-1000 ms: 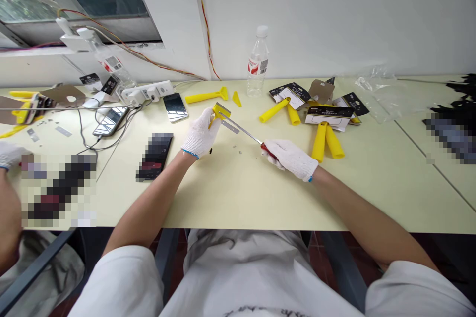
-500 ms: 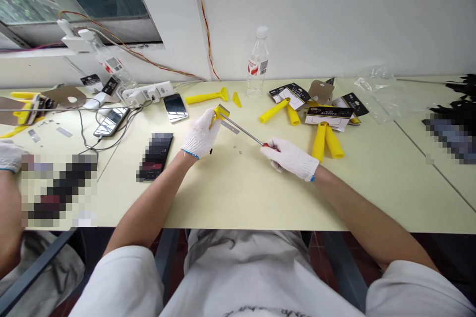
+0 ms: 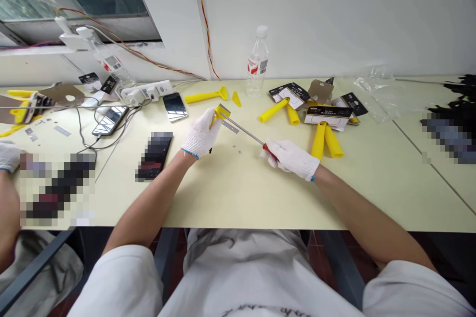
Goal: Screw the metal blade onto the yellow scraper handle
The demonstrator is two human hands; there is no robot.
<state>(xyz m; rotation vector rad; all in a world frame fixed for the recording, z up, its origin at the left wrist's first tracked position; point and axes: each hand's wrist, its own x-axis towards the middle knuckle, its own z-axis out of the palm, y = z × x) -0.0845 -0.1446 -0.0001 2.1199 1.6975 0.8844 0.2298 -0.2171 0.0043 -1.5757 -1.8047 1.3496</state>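
White knitted gloves cover both of my hands. My left hand (image 3: 203,133) is closed around a small yellow scraper head (image 3: 222,110) with a metal blade at its top edge. In my right hand (image 3: 292,158) is the red handle of a screwdriver (image 3: 247,132); its long shaft points up and left, with the tip at the scraper head. A flat metal blade (image 3: 230,127) lies on the table just under the shaft. Small metal bits (image 3: 237,149) rest between the hands. Beyond my left hand lie a yellow scraper handle (image 3: 203,97) and a yellow triangular piece (image 3: 236,99).
Packaged yellow scrapers (image 3: 327,133) with black-and-white cards lie at right. A water bottle (image 3: 257,64) stands near the wall. Phones (image 3: 174,107), cables and a power strip (image 3: 148,91) occupy the left side. Another person's gloved hand (image 3: 10,156) is at far left. Plastic bags (image 3: 383,94) lie far right.
The fingers of my right hand have shifted on the screwdriver, showing more of its red handle. The screwdriver tip stays at the scraper head, and my left hand holds its place.
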